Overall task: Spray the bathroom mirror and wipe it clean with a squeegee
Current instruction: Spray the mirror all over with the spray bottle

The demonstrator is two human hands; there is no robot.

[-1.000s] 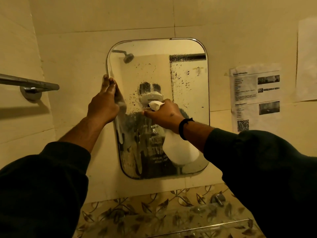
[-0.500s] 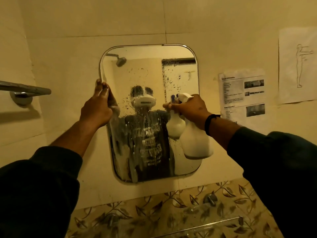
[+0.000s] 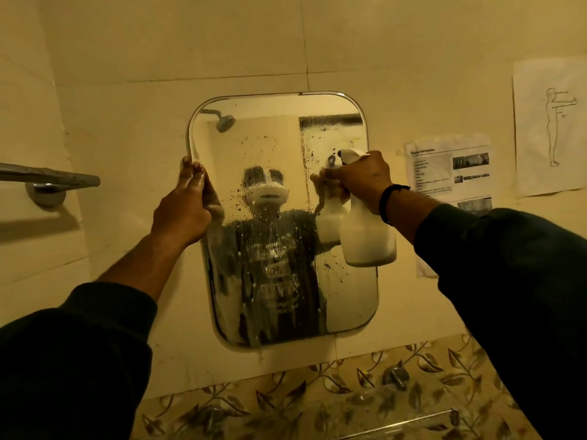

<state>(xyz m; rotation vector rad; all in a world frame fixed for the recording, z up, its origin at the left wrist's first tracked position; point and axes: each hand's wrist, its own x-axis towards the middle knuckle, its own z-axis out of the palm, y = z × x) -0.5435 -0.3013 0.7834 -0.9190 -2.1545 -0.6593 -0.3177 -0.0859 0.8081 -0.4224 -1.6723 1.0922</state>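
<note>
Over the past second the right hand [image 3: 360, 179] has carried the white plastic spray bottle [image 3: 365, 236] from the middle of the glass across to the mirror's right edge, while the left hand [image 3: 184, 204] has stayed at the left rim. Nearest the camera, two dark sleeves [image 3: 73, 354] frame the scene, the right wrist ringed by a black band [image 3: 386, 201]. The right hand's fingers are curled round the bottle's neck and trigger, its nozzle turned toward the glass and its milky body hanging below the fist. The left hand grips the left edge of the rounded-corner rectangular wall mirror [image 3: 343, 300], fingers pressed together over the rim. The mirror hangs on cream wall tiles [image 3: 222, 52], its surface speckled with droplets and streaked with wet runs, most heavily down the centre and left. Below it runs a band of leaf-patterned tiles [image 3: 317, 398]. To the left, a chrome towel bar [image 3: 47, 177] juts from the wall; to the right, a printed paper notice [image 3: 448, 166] and a sheet with a line-drawn figure [image 3: 549, 128] are stuck to the tiles.
</note>
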